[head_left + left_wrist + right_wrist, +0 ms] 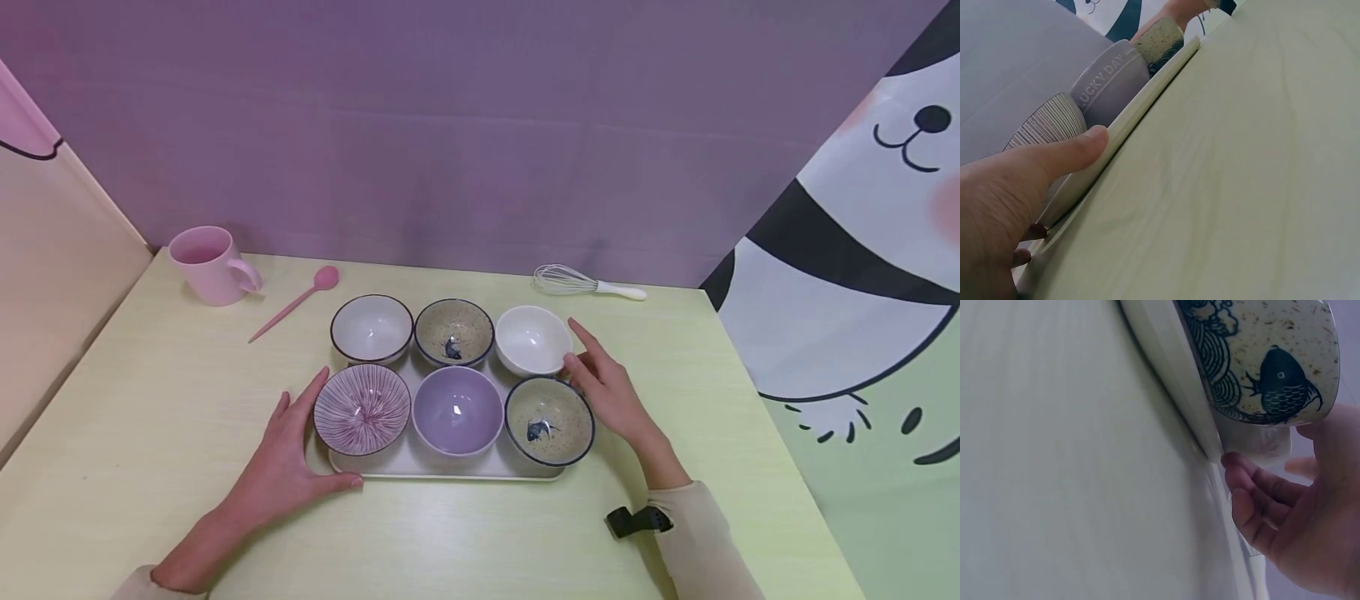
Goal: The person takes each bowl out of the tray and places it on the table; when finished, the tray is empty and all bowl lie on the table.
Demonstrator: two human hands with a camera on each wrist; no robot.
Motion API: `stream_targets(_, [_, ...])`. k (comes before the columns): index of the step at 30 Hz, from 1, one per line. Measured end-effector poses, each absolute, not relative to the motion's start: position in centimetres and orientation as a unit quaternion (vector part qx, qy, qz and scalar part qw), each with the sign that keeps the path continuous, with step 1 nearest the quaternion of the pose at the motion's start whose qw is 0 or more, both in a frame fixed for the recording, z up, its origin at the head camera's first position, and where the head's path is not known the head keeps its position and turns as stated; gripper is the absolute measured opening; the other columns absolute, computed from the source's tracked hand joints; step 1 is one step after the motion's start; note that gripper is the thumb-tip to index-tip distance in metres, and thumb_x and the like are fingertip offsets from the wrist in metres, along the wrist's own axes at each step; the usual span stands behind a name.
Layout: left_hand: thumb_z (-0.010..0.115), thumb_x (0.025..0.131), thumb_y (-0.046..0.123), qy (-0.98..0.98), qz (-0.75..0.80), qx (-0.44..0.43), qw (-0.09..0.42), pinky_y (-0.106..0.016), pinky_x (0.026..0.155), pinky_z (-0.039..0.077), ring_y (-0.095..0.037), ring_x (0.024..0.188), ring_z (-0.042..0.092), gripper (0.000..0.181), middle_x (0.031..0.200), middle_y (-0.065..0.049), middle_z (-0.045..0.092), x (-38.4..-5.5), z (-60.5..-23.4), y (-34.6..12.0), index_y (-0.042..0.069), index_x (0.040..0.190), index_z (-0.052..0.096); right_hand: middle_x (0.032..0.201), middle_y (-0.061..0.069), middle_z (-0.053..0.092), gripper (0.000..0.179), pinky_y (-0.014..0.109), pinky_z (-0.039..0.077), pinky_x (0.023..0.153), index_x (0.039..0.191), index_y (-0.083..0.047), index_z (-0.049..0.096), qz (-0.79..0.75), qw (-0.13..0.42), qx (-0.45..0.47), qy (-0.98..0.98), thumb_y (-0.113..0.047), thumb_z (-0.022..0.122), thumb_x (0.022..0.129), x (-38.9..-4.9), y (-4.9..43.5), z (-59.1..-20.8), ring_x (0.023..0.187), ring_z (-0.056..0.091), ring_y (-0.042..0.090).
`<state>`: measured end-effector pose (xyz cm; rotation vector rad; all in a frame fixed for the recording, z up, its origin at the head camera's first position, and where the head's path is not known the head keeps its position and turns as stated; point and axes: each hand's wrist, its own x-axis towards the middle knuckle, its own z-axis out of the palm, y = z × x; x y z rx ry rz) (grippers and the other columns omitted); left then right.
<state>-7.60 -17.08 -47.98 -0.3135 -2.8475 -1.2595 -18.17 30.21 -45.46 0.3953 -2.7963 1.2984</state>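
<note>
A white tray [450,468] carries several bowls in two rows. In front are a red-striped bowl [363,409], a lilac bowl [458,412] and a speckled fish bowl [551,422]; behind them stand a dark-rimmed white bowl [372,329], another speckled bowl [454,332] and a plain white bowl [533,341]. My left hand [283,458] grips the tray's front left corner, thumb over the front rim, fingers along the left end. At the right end, my right hand [609,390] touches the tray edge with loosely bent fingers, its thumb close beside the bowls.
On the table [165,433], a pink mug [210,268] and a pink spoon [294,303] lie toward the back left. Behind the bowls to the right is a whisk [585,283]. A purple backdrop [450,150] rises along the table's back edge.
</note>
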Motion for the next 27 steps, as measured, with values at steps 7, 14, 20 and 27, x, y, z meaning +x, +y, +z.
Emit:
stream_targets(7, [0.108,0.064,0.049,-0.908,-0.393,-0.141,0.038,-0.061,0.140,0.004,-0.053,0.163,0.027,0.151,0.176,-0.025,0.036,-7.7,-48.5,-17.2,0.014,0.179,0.015,0.107,0.014,0.076,0.064,0.029,0.055,0.073,0.176,-0.028,0.035,0.476,0.008,0.152,-0.866,-0.043,0.056,0.117,-19.3,31.3,-47.7,0.092,0.068,0.023])
stream_targets(14, [0.106,0.066,0.050,-0.907,-0.387,-0.159,0.053,-0.049,0.142,0.000,-0.050,0.159,0.039,0.149,0.174,-0.025,0.040,-7.7,-48.6,-17.3,0.012,0.178,0.017,0.094,0.012,0.068,0.064,0.029,0.052,0.066,0.177,-0.023,0.030,0.463,-0.029,0.102,-0.880,-0.037,0.052,0.119,-19.0,29.9,-45.6,0.082,0.060,0.022])
stream_targets(20, [0.106,0.067,0.052,-0.908,-0.387,-0.155,0.050,-0.051,0.141,0.001,-0.049,0.160,0.038,0.148,0.175,-0.024,0.039,-7.7,-48.8,-17.3,0.013,0.179,0.017,0.087,0.011,0.066,0.063,0.024,0.050,0.064,0.177,-0.019,0.031,0.493,-0.049,0.069,-0.866,-0.027,0.053,0.119,-18.8,28.8,-43.9,0.076,0.059,0.017])
stream_targets(27, [0.106,0.067,0.050,-0.909,-0.384,-0.157,0.050,-0.051,0.141,0.001,-0.048,0.160,0.038,0.148,0.175,-0.023,0.039,-7.8,-48.8,-17.3,0.013,0.179,0.017,0.087,0.009,0.065,0.062,0.020,0.051,0.069,0.176,-0.021,0.034,0.548,-0.062,0.059,-0.832,-0.018,0.054,0.118,-18.8,28.8,-44.0,0.080,0.059,0.012])
